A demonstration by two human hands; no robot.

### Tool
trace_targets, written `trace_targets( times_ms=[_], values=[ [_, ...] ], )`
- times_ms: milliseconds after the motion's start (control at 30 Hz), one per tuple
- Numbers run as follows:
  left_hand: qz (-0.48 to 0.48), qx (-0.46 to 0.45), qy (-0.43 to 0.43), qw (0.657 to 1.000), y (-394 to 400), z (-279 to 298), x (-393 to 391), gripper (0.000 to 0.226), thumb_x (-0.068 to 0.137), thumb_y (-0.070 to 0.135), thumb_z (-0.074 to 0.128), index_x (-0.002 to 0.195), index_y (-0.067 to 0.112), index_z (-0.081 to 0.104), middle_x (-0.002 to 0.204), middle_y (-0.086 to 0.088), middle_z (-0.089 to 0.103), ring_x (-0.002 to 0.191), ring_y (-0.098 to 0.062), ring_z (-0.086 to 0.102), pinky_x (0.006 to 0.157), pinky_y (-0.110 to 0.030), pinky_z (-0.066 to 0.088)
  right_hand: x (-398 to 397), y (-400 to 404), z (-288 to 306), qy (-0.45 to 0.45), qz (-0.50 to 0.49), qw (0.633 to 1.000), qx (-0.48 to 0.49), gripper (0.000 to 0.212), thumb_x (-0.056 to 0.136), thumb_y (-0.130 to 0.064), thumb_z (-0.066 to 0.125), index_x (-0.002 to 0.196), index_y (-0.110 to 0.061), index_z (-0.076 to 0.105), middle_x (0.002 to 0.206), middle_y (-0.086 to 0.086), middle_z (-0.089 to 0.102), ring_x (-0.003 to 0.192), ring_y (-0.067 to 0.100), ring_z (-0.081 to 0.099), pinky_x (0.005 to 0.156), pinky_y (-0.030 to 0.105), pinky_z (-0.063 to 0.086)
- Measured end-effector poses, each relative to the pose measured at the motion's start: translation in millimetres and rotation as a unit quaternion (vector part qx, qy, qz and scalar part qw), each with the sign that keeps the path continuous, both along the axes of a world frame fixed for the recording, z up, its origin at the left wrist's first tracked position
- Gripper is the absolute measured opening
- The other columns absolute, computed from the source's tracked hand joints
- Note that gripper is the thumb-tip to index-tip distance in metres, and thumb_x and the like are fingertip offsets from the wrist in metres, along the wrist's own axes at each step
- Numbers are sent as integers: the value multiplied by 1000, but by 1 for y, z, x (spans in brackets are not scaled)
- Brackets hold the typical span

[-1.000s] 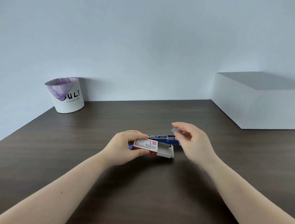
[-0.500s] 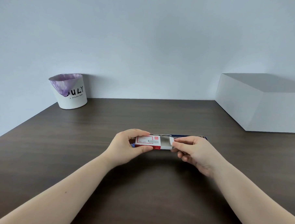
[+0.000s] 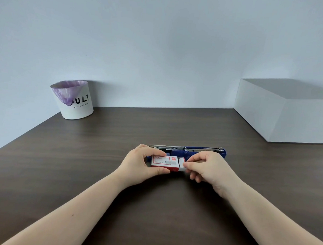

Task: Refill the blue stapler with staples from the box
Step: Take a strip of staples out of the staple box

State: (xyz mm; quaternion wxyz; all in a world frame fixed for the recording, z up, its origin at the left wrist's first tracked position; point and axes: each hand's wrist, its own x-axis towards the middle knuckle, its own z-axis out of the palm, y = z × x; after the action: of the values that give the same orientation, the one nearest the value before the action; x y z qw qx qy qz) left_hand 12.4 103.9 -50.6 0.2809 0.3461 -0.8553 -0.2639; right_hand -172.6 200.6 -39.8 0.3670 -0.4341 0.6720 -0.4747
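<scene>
Two bare hands are meeting at the lower middle of the frame, and we are seeing them from above, over a dark wooden worktop [image 3: 80,174]. The left hand [image 3: 138,164] is holding a small red and white box of staples [image 3: 165,163], its grip closed around the box's left end. The right hand [image 3: 206,168] is pinching the white tray end [image 3: 182,163] that is sticking out of the box's right side, its grip narrow between thumb and forefinger.

Just behind the box, the blue stapler [image 3: 192,151] is lying on the worktop, opened out flat, with its metal staple channel [image 3: 183,147] facing up.

At the upper left of the frame a white bin with a purple liner [image 3: 72,100] is standing against the wall; at the right a large white box [image 3: 287,113] is sitting.

In our judgement, the tray is being worked in or out of its sleeve. If it is pulled out too sharply or tipped, staple strips could be spilling and breaking apart. We cannot tell whether staples are already sitting in the channel.
</scene>
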Motion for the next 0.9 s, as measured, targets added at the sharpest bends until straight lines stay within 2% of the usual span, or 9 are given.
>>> trace_targets(
  times_ms=[100,200,367,533,767,900],
  values=[
    [-1,5,-4,1000,1,2,0,40,58,39,84,91,48,64,93,18,62,100,4,52,76,2,38,1,0,-1,18,11,1000,1,6,85,-9,65,83,-5,68,62,6,67,42,9,56,40,17,43],
    [9,12,-1,1000,1,1,0,40,57,41,84,88,51,62,97,14,63,92,0,59,75,1,39,0,-1,-2,5,-3,1000,-3,9,87,-10,61,88,-3,68,63,7,67,40,6,55,39,16,43],
    [22,34,30,999,3,1,0,38,56,40,84,89,46,65,101,10,68,93,-4,61,85,-17,47,-2,0,-1,-11,2,1000,-5,13,91,-11,57,94,-3,67,67,9,68,39,4,54,39,15,42],
    [15,36,43,998,4,3,0,38,57,38,84,84,50,60,103,6,70,94,-8,63,88,-23,51,1,1,0,-9,7,1000,-13,12,90,-12,60,89,-2,66,67,9,68,38,4,54,40,17,43],
    [12,30,37,999,4,2,0,39,56,39,84,84,52,59,102,8,70,95,-7,63,88,-22,51,2,3,0,27,15,999,-14,12,89,-12,60,90,-4,69,68,7,70,43,8,53,42,18,42],
    [9,28,25,999,4,2,-1,39,56,42,83,84,52,59,100,12,68,95,-5,63,81,-8,46,3,5,0,68,37,997,-19,12,87,-12,60,85,-11,72,64,1,68,44,8,51,43,18,41]
  ],
)
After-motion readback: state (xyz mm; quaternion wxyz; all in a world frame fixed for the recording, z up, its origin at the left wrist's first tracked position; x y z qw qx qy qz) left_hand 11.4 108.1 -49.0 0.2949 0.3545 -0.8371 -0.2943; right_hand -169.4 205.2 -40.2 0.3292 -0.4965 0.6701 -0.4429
